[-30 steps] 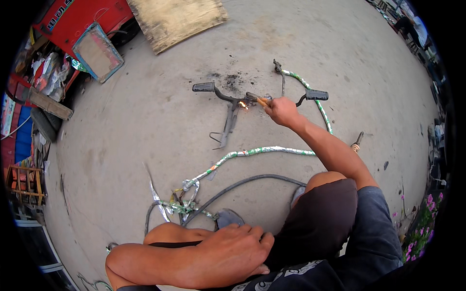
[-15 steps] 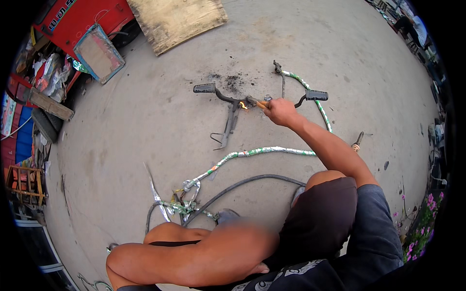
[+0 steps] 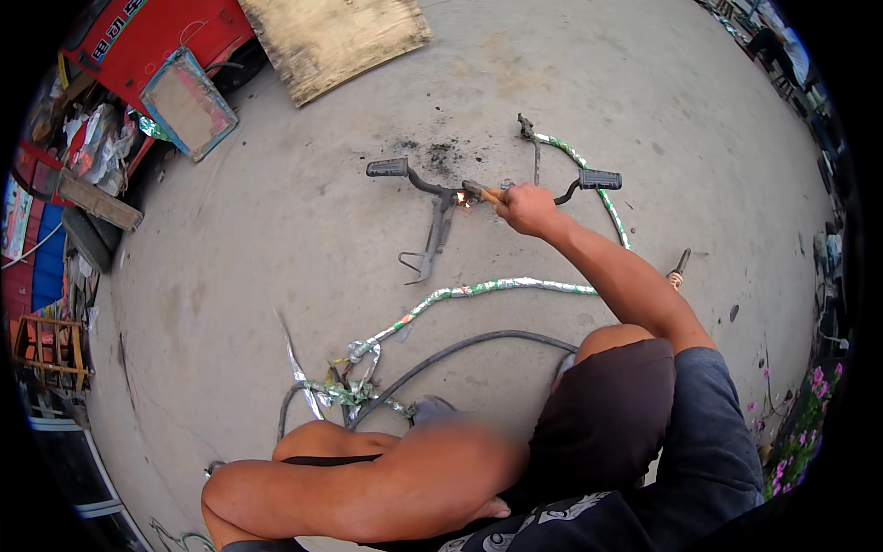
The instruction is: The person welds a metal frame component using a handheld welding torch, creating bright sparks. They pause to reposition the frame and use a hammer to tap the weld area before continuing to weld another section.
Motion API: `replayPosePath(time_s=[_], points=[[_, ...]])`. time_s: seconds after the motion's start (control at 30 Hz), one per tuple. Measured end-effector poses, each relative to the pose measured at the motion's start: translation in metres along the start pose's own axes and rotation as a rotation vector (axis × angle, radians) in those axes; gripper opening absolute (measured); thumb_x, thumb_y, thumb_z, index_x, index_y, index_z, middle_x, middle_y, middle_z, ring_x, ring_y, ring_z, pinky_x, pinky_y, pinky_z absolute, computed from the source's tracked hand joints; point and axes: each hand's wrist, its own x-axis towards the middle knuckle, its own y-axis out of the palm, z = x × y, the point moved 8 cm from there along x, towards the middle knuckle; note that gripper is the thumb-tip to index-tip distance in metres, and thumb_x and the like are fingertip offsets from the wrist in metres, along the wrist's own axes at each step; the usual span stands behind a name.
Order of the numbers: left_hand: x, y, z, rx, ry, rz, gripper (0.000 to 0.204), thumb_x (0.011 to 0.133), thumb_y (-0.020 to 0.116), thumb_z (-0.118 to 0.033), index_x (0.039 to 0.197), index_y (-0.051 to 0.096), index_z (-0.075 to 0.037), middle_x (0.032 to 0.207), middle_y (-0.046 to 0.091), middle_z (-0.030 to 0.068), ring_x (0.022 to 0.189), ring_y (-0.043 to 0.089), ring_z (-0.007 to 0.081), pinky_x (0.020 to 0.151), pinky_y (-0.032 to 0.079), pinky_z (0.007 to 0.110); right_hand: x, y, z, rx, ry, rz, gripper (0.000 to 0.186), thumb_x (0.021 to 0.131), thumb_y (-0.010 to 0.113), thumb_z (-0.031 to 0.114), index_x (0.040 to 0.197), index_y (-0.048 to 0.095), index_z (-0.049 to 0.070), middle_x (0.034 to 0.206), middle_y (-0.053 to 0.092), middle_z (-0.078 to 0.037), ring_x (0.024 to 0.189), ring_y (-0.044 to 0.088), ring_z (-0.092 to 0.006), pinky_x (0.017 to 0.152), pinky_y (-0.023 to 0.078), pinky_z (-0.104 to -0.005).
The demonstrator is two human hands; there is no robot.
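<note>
My right hand (image 3: pixel 532 210) is closed around a short tool with a tan handle and dark head (image 3: pixel 473 187); its exact kind is unclear. The head rests against the joint of a dark metal handlebar (image 3: pixel 430 235), which lies on the concrete with a black grip at each end. Beside that head, a small spot glows orange with sparks (image 3: pixel 464 199). Across my lap lies my left forearm (image 3: pixel 349 497). A fingertip of my left hand (image 3: pixel 498 508) shows at its end, while the other fingers are hidden or blurred.
A cable wrapped in silver-green tape (image 3: pixel 515 284) curves between me and the handlebar, near a black hose (image 3: pixel 460 344). A tangle of foil and tape (image 3: pixel 349 391) sits by my feet. Plywood (image 3: pixel 336 41), a framed panel (image 3: pixel 189 103) and a red vehicle (image 3: pixel 156 46) stand at the far left.
The larger orange flame at the handlebar joint has shrunk to a small bright glow with sparks. The tool in my right hand has shifted slightly left. My left arm stays put.
</note>
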Motion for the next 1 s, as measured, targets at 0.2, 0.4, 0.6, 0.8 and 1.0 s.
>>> replayPosePath(time_s=[0.2,0.4,0.6,0.8,1.0], points=[[0.002,0.006,0.007,-0.017,0.017,-0.055,0.037,0.085,0.075,-0.03,0.101,0.063,0.001,0.091,0.066,0.0208,0.088,0.066,0.0425,0.076,0.052,0.051,0.002,0.0,0.0,0.017,0.036,0.012,0.033,0.095,0.061,0.038,0.101,0.076,0.009,0.091,0.073,-0.019,0.09,0.068,-0.0415,0.077,0.054,-0.0534],[0.005,0.0,0.003,0.049,-0.041,0.036,0.038,0.088,0.074,-0.031,0.102,0.062,0.003,0.093,0.065,0.0215,0.09,0.066,0.0418,0.078,0.053,0.049,-0.005,-0.006,0.001,0.135,0.075,-0.079,0.033,0.095,0.061,0.038,0.103,0.075,0.009,0.092,0.073,-0.019,0.09,0.069,-0.042,0.078,0.054,-0.0536],[0.004,-0.004,-0.002,0.082,-0.01,0.007,0.048,0.091,0.073,-0.032,0.106,0.059,0.011,0.093,0.064,0.0239,0.092,0.067,0.0407,0.082,0.053,0.045,-0.007,-0.007,-0.004,0.17,0.115,-0.056,0.033,0.095,0.06,0.038,0.104,0.076,0.01,0.092,0.073,-0.019,0.09,0.069,-0.0424,0.08,0.054,-0.0536],[0.002,-0.003,-0.002,0.095,0.017,-0.014,0.048,0.092,0.072,-0.032,0.108,0.059,0.011,0.093,0.064,0.0239,0.092,0.067,0.0405,0.083,0.053,0.045,-0.02,0.004,-0.013,0.212,0.125,-0.029,0.035,0.096,0.061,0.038,0.107,0.076,0.008,0.091,0.072,-0.021,0.091,0.068,-0.0426,0.081,0.053,-0.0531],[0.001,-0.003,-0.004,0.104,0.012,-0.008,0.047,0.092,0.072,-0.032,0.108,0.059,0.011,0.094,0.064,0.024,0.092,0.067,0.0403,0.082,0.053,0.045,-0.032,0.01,-0.008,0.273,0.113,-0.052,0.036,0.096,0.061,0.038,0.11,0.076,0.008,0.092,0.071,-0.023,0.089,0.068,-0.0436,0.08,0.053,-0.0537]])
